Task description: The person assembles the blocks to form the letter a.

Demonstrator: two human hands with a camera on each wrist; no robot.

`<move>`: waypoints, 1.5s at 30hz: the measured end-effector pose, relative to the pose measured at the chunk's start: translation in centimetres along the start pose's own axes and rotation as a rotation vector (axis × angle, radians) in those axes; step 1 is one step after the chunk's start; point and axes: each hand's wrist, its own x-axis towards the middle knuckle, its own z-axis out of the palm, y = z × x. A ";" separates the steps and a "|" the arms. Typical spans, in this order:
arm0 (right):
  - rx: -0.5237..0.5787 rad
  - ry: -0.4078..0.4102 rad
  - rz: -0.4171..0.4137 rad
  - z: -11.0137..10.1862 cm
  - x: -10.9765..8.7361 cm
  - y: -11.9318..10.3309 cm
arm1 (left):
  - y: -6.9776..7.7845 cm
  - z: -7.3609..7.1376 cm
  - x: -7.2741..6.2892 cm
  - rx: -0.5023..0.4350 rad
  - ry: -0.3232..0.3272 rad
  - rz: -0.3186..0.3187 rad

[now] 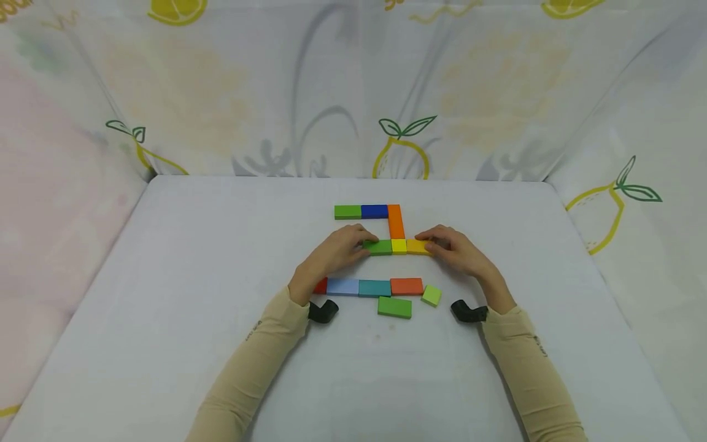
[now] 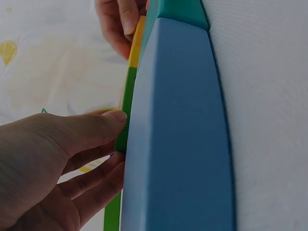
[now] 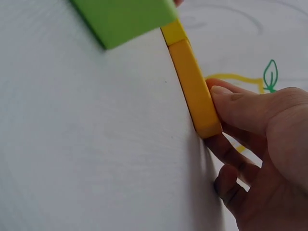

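Observation:
In the head view my left hand (image 1: 341,247) pinches the left end of a green block (image 1: 378,248) between thumb and fingers. Right of it, a small yellow block (image 1: 399,247) and an amber block (image 1: 417,247) continue the same row. The right hand (image 1: 459,250) pinches the amber block's right end, its thumb (image 3: 236,103) on the near side in the right wrist view. An orange block (image 1: 396,221) runs back from this row at the yellow block. It meets a dark blue block (image 1: 374,212), with another green block (image 1: 348,212) at that one's left.
Nearer lies a row: red block (image 1: 320,286), partly behind the left wrist, light blue block (image 1: 342,286), teal block (image 1: 374,288) and red-orange block (image 1: 406,286). A loose green block (image 1: 394,307) and a lime square block (image 1: 431,296) lie close by. Printed cloth (image 1: 248,92) hangs behind the white table (image 1: 166,276).

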 end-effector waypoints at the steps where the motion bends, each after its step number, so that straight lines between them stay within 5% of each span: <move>1: 0.003 0.006 -0.001 0.1 0.1 0.1 | 0.0 0.0 0.0 0.000 0.003 -0.001; 11: -0.010 0.065 -0.006 1.1 0.8 3.9 | 0.1 0.1 0.1 0.006 0.012 0.002; 22: -0.039 0.041 0.029 0.9 0.8 3.5 | -0.2 0.2 0.0 -0.012 0.020 0.000; 29: -0.092 -0.057 0.180 0.2 0.3 2.4 | -0.2 0.3 -0.1 -0.016 0.013 -0.003; 45: -0.127 -0.276 0.340 -0.3 -0.1 0.9 | -0.1 0.3 -0.1 -0.006 0.007 -0.012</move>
